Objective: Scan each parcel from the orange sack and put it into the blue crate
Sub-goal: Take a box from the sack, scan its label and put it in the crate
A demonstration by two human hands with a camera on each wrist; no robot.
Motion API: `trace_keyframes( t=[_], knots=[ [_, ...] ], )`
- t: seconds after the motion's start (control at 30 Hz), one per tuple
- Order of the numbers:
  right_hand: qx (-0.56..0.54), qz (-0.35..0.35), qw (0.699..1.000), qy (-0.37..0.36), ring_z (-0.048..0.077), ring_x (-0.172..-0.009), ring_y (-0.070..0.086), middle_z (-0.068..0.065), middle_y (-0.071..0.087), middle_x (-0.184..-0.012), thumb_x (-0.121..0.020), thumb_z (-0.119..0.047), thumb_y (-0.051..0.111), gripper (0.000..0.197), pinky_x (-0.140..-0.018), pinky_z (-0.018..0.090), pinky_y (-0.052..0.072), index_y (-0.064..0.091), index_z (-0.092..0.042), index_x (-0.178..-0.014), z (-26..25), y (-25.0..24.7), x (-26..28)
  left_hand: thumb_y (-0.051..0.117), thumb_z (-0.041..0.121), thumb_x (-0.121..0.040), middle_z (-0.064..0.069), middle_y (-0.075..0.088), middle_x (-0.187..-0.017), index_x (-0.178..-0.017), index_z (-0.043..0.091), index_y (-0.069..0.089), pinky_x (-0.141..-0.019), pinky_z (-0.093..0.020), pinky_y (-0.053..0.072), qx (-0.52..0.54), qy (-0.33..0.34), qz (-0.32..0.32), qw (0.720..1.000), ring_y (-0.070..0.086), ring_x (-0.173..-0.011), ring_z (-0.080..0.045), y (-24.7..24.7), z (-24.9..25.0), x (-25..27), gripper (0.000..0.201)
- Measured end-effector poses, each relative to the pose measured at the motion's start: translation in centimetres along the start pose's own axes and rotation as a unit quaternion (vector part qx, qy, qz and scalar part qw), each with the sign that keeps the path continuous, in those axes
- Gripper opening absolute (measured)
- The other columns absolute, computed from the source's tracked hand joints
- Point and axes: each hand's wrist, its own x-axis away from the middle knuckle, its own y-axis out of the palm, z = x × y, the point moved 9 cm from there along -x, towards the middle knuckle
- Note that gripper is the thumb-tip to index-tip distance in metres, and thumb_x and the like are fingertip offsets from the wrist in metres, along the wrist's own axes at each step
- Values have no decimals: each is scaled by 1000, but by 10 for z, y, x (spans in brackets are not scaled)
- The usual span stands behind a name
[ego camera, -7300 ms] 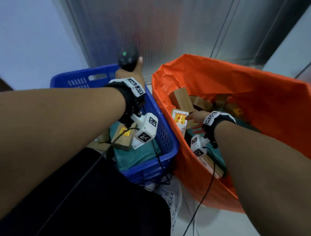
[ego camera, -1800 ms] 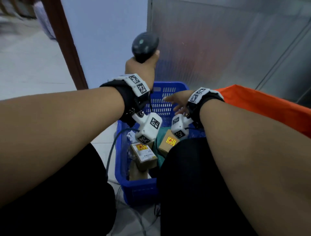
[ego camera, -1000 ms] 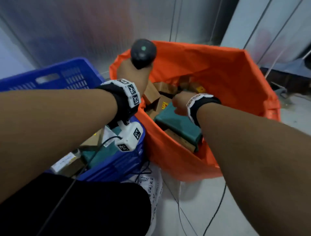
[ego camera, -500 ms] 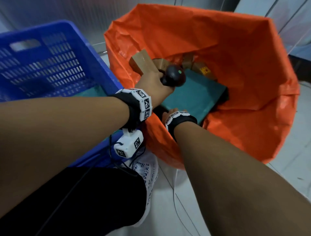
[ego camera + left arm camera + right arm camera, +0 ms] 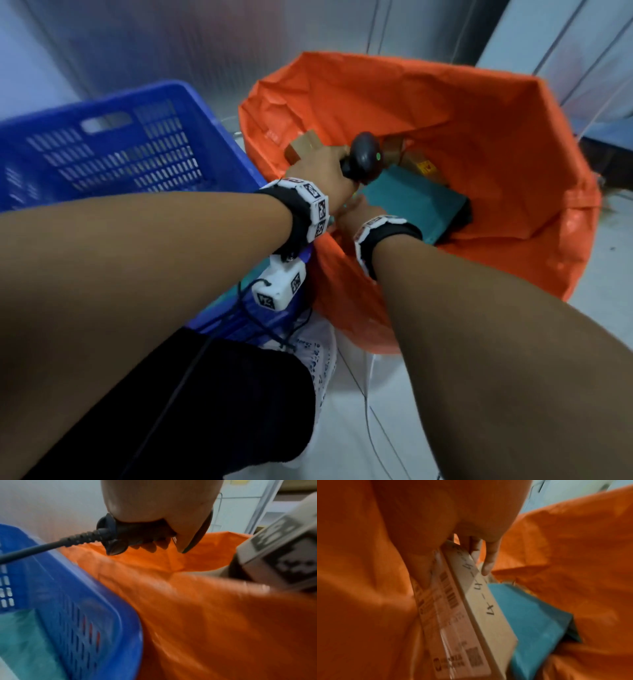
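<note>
1. Two hands work at the sack [image 5: 445,113]: the right hand [image 5: 354,214] is nearest, low inside its near wall, thumb and fingers [image 5: 488,561] pinching a flat parcel [image 5: 488,608] on edge, long axis running away from the palm.
2. Just above, the left hand [image 5: 322,171] is clenched round the scanner [image 5: 364,157], aimed down.
3. Only the right wrist view shows the parcel's barcode label; the head view hides it.
4. Left of the sack, touching it, is the crate [image 5: 102,154].

crate [image 5: 144,150] stands left of the sack [image 5: 479,144], touching it; parcels [image 5: 416,205] lie inside the sack.
</note>
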Motion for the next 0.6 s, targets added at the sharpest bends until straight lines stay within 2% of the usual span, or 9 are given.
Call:
trace_keyframes(
  t=[0.07, 0.2, 0.3, 0.37, 0.4, 0.47, 0.5, 0.53, 0.6],
  knots=[
    [22, 50, 998, -29, 33, -142, 31, 14, 35, -151, -104, -30, 42, 47, -108, 47, 37, 38, -13, -147, -19, -45, -6, 61, 41, -85, -2, 67, -87, -92, 19, 66, -65, -31, 39, 28, -30, 26, 999, 62, -81, -29, -35, -11, -11, 23],
    [75, 231, 965, -97, 37, -126, 38, 20, 45, -132, -95, -23, 59, 41, -101, 47, 42, 47, -2, -129, -71, -157, 25, 69, 28, -77, 1, 64, -69, -78, 21, 67, -60, -30, 41, 133, -109, 115, 978, 66, -75, -26, -124, -34, -10, 8],
    [43, 303, 944, -125, 41, -122, 44, 24, 46, -129, -88, -28, 65, 51, -102, 43, 35, 48, 3, -125, -109, -216, 57, 70, 24, -82, -7, 64, -75, -88, 11, 75, -62, -27, 37, 189, -151, 200, 950, 58, -73, -27, -193, -63, 9, 15],
    [-54, 320, 939, -116, 39, -119, 51, 24, 52, -128, -87, -35, 69, 54, -97, 39, 41, 53, 2, -124, -128, -247, 73, 69, 28, -84, -10, 66, -79, -91, 8, 75, -65, -27, 39, 201, -161, 233, 938, 60, -77, -30, -234, -86, 25, 22],
    [-106, 323, 934, -105, 36, -115, 56, 21, 57, -124, -85, -39, 72, 55, -90, 36, 44, 57, -1, -122, -134, -259, 79, 68, 32, -83, -12, 67, -80, -91, 7, 74, -66, -29, 42, 205, -162, 241, 935, 59, -76, -29, -249, -94, 32, 27],
    [-207, 307, 927, -67, 28, -99, 63, 13, 64, -109, -78, -40, 79, 50, -74, 30, 43, 65, -8, -114, -137, -277, 79, 66, 38, -74, -10, 63, -73, -84, 6, 72, -65, -34, 48, 237, -162, 282, 915, 53, -68, -25, -280, -109, 40, 34],
    [-260, 285, 921, -56, 25, -92, 63, 8, 65, -101, -72, -43, 81, 53, -73, 28, 45, 67, -10, -111, -143, -279, 74, 64, 38, -70, -7, 60, -68, -79, 8, 69, -61, -34, 46, 258, -166, 306, 901, 51, -65, -23, -293, -116, 50, 32],
    [-304, 262, 915, -45, 24, -88, 64, 4, 66, -97, -64, -49, 83, 60, -77, 30, 50, 68, -12, -108, -152, -277, 66, 64, 36, -70, -5, 58, -67, -79, 10, 69, -59, -32, 43, 270, -173, 323, 890, 51, -63, -23, -304, -124, 61, 28],
    [-365, 232, 900, -50, 27, -86, 69, 3, 70, -95, -45, -59, 84, 77, -80, 44, 59, 69, -14, -106, -170, -272, 38, 69, 31, -76, -5, 62, -71, -87, 11, 73, -59, -31, 43, 274, -178, 332, 885, 55, -65, -23, -317, -133, 79, 23]
  ],
)
